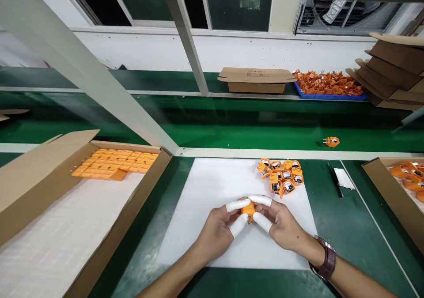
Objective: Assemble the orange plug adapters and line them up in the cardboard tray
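An orange plug housing is pinched between both hands over a white sheet. My left hand grips it from the left with thumb and forefinger, and my right hand from the right in the same way. White finger cots cover those thumbs and forefingers. Small metal parts show at the housing's near end; its underside is hidden by the fingers. Just beyond my right hand, a cluster of open orange housings with dark and white parts inside lies on the sheet.
A carton on the left holds rows of orange pieces. Another carton stands right, near a black pen and white slip. One plug lies behind. The back shelf bears a blue tray of orange parts and cartons.
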A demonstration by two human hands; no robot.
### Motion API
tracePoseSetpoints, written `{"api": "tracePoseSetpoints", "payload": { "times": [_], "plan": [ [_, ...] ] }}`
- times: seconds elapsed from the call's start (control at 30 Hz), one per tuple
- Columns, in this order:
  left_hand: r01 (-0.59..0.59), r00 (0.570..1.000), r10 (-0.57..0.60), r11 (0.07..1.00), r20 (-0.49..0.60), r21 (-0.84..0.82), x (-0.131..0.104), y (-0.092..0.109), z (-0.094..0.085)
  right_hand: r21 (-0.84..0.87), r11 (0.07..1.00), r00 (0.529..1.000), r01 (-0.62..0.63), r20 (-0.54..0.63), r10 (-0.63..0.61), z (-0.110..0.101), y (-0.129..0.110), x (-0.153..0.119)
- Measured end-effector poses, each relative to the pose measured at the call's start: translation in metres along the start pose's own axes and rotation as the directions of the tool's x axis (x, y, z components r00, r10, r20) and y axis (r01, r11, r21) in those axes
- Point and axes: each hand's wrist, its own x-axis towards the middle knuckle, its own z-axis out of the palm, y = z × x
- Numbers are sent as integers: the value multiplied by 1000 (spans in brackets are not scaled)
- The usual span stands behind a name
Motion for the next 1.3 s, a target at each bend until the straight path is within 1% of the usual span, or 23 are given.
{"api": "tracePoseSetpoints", "payload": {
  "times": [0.13, 0.23, 0.43, 0.53, 0.67, 0.83, 1.0, 1.1, 1.2, 1.23, 1.3],
  "plan": [
    [-17, 1000, 18, 999, -22, 33, -2, -2, 0, -103, 994, 999, 38, -33, -42, 2, 2, -1],
    [-24, 999, 25, 999, -37, 32, -4, -3, 2, -124, 992, 999, 38, -26, -42, 2, 4, -2],
    [-30, 997, 32, 999, -66, 23, -1, 1, 6, -83, 995, 999, 49, 6, -49, -3, 2, -3],
    [-27, 998, 28, 999, -50, 20, 1, 3, 5, -38, 998, 999, 46, 23, -45, -3, 1, -3],
    [-20, 1000, 20, 1000, -20, 20, 0, 2, 3, 28, 999, 999, 32, 8, -33, -2, 8, -1],
    [-21, 1000, 21, 999, -20, 35, 0, -2, 4, 26, 999, 999, 37, -34, -36, 1, 16, 1],
    [-24, 999, 25, 999, -40, 38, 1, -3, 6, 0, 999, 998, 50, -32, -50, -1, 16, 1],
    [-42, 997, 44, 999, -61, 29, 2, 0, 3, 3, 998, 998, 60, -21, -60, -2, 16, 1],
    [-60, 992, 65, 997, -108, 55, 2, 5, -4, -22, 999, 998, 44, -45, -45, -3, 16, 0],
    [-66, 991, 75, 995, -112, 78, 2, 7, -7, -35, 999, 998, 36, -52, -38, -3, 16, 0],
    [-88, 991, 101, 985, -82, 147, 2, 9, -12, -57, 998, 998, 29, -57, -32, -3, 14, -1]
  ]
}}
